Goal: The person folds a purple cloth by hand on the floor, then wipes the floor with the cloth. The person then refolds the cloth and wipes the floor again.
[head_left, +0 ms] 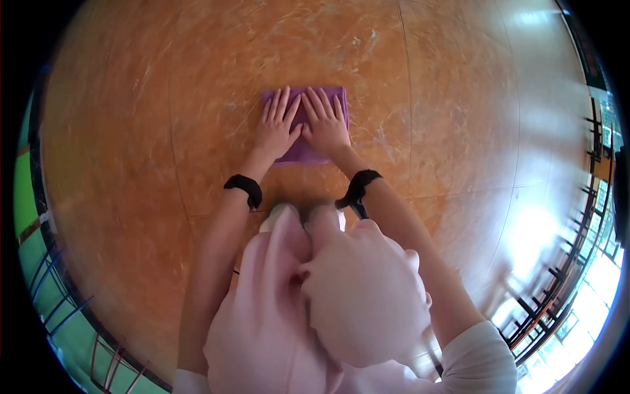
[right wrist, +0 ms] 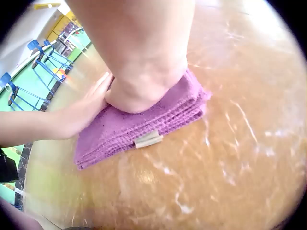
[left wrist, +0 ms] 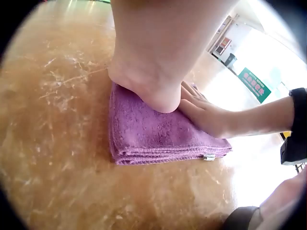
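A purple cloth, folded into a layered square, lies flat on the brown marbled surface. My left hand rests palm down on its left half, fingers straight and slightly spread. On the right half lies my right hand, also flat with straight fingers; the thumbs meet near the middle. Stacked layers and a small pale tag show at one edge of the cloth in the left wrist view. The right wrist view shows the same cloth under both palms, with the tag at its near edge.
The marbled surface spreads widely around the cloth, with thin seams and glare at the right. Blue stools stand beside a green panel. A green sign and a dark bin are in the background. Black bands circle both wrists.
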`<state>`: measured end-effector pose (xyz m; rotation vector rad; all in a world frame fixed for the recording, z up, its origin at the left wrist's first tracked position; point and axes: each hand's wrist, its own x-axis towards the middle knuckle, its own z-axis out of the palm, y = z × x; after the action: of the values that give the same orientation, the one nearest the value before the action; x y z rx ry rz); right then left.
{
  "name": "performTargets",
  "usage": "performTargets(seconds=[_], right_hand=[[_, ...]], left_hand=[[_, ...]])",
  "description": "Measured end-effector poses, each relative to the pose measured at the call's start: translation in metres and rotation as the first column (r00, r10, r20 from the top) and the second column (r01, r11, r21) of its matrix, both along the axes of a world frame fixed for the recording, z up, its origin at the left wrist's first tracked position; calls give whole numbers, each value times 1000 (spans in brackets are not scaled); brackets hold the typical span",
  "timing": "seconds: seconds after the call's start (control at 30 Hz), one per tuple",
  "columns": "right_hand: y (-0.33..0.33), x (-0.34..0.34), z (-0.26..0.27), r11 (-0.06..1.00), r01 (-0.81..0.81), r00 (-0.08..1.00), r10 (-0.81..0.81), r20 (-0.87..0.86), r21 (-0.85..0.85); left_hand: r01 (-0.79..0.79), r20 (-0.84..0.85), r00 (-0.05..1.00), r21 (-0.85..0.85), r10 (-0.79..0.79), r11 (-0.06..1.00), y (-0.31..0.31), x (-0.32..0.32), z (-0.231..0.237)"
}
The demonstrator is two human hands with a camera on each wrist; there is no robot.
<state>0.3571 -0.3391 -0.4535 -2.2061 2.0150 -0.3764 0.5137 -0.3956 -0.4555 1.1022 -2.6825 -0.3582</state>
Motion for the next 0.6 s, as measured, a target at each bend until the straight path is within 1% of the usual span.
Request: performTargets(seconds=[0.07,0.1,0.13,0.17,0.23,0.3,0.33,0.37,0.43,0.47,0.5,0.57,0.6], right_hand=[[-6,-5,-1,998,-60,998,60,21,4],[-7,-8,-2,998,-62,998,63,19,-13],[-7,-10,-3,998,-70,997,70,38,6],[-4,-11,-3,996,-77,996,75,58,36],[-1,-12,-2,995,-88,994,84,76,39],[13,-14,2,985,-122,991,127,-35,125],[17,-17,1,974,-146,986,158,-56,174],[18,-21,5,972,-154,984,168,-65,178],[15,-27,12,931,-225,973,229,19,289],[11,-30,9,913,-242,965,263,-19,329],[13,-30,9,912,-236,966,259,-24,335],[8,-25,9,877,-209,965,256,-52,433],[9,-24,0,903,-214,968,247,-41,372]], left_hand=[[-9,25,1000,10,8,1000,6,5,6],[2,42,999,29,-3,1000,7,6,12],[48,88,995,40,-51,998,9,9,16],[51,87,995,39,-54,998,12,9,17],[1,77,997,115,-10,993,15,7,18],[-19,70,997,137,9,990,24,3,11],[-36,107,994,188,16,981,30,1,10],[-51,144,989,239,17,970,33,1,7],[-51,128,992,232,22,971,30,0,0],[-60,176,984,254,15,965,28,-1,-1],[-71,226,974,274,8,959,28,-2,1],[-62,241,970,288,-10,956,25,-4,3],[-59,266,964,306,-26,950,25,-2,6]])
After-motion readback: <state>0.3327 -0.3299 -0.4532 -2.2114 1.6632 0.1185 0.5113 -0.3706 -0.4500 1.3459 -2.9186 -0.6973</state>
